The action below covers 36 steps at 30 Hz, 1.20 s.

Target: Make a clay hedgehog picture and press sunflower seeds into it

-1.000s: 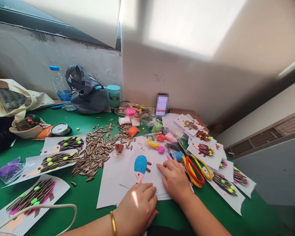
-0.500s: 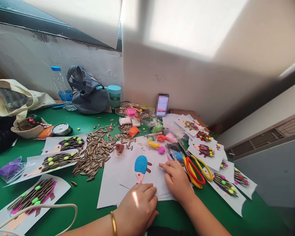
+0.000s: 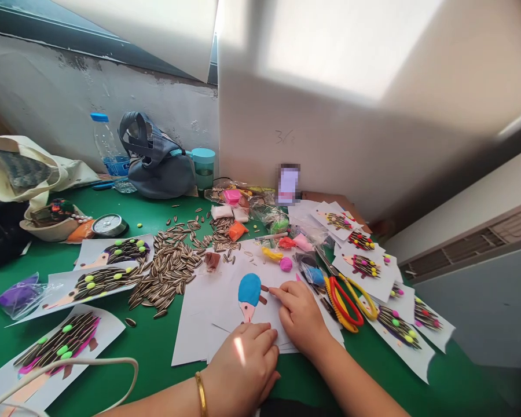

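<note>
A clay hedgehog (image 3: 249, 291) lies on white paper (image 3: 195, 324), with a flat blue body, a pink snout and two brown feet (image 3: 263, 294) on its right side. My left hand (image 3: 247, 359) rests across the sheet's lower part, fingers flat beside the snout, covering its tip. From the right, my right hand (image 3: 300, 315) stretches its index finger to the upper brown foot, at or just touching its end; the other fingers are loosely bent. Neither hand holds anything that I can see. Sunflower seeds (image 3: 169, 269) are heaped left of the paper.
Red-and-yellow-handled scissors (image 3: 347, 301) lie right of my right hand. Seed-covered hedgehog pictures (image 3: 364, 267) are spread at the right, with more (image 3: 61, 341) at the left. Bagged clay (image 3: 237, 231), a bottle (image 3: 113, 153), a grey bag (image 3: 160, 168) and a phone (image 3: 289, 184) stand behind.
My right hand has moved left, bringing its index fingertip from bare paper to the upper brown foot. My left hand stays in place.
</note>
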Available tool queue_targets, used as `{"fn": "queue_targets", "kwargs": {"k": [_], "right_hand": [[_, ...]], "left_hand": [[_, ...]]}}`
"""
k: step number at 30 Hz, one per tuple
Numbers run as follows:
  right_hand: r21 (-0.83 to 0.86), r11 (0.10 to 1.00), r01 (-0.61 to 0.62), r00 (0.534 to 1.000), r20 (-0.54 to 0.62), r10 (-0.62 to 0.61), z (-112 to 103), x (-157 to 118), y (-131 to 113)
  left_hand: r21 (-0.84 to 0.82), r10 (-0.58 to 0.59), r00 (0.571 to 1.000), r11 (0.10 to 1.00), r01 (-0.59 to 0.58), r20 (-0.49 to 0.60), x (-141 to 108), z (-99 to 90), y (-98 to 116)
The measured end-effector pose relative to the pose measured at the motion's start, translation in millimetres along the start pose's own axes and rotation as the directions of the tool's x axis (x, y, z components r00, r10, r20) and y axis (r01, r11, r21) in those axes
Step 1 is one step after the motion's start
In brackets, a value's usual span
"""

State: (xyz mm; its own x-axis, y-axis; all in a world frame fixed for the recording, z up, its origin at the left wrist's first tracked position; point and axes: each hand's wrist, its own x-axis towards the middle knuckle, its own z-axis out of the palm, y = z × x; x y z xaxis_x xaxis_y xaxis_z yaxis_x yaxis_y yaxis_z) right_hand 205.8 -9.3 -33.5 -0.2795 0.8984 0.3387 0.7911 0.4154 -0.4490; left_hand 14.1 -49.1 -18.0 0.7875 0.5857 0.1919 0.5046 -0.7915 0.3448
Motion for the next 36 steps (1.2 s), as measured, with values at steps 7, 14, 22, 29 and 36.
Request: {"fn": "queue_targets", "kwargs": {"k": [7, 14, 22, 29, 36], "right_hand": [[-0.061, 0.998, 0.027, 0.999, 0.019, -0.026, 1.2, 0.3, 0.8], [-0.114, 0.993, 0.038, 0.999, 0.034, -0.035, 1.4, -0.3, -0.8], [-0.204, 0.978, 0.054, 0.998, 0.053, -0.044, -0.3, -1.9, -3.4], [-0.219, 0.973, 0.067, 0.998, 0.034, -0.061, -1.4, -2.7, -3.1], [-0.135, 0.989, 0.056, 0.998, -0.018, -0.059, -0.6, -5.0, 1.0]], "left_hand": [[0.005, 0.003, 1.0, 1.0, -0.003, 0.0, 0.4, -0.2, -0.4], [0.012, 0.008, 1.0, 1.0, -0.008, -0.005, -0.6, -0.1, -0.6], [0.006, 0.002, 1.0, 1.0, -0.002, 0.006, -0.7, -1.2, 0.5], [-0.006, 0.001, 1.0, 1.0, -0.001, 0.0, -0.2, -1.9, 0.3], [-0.008, 0.0, 1.0, 1.0, 0.0, 0.021, -0.6, -0.7, -0.6]]}}
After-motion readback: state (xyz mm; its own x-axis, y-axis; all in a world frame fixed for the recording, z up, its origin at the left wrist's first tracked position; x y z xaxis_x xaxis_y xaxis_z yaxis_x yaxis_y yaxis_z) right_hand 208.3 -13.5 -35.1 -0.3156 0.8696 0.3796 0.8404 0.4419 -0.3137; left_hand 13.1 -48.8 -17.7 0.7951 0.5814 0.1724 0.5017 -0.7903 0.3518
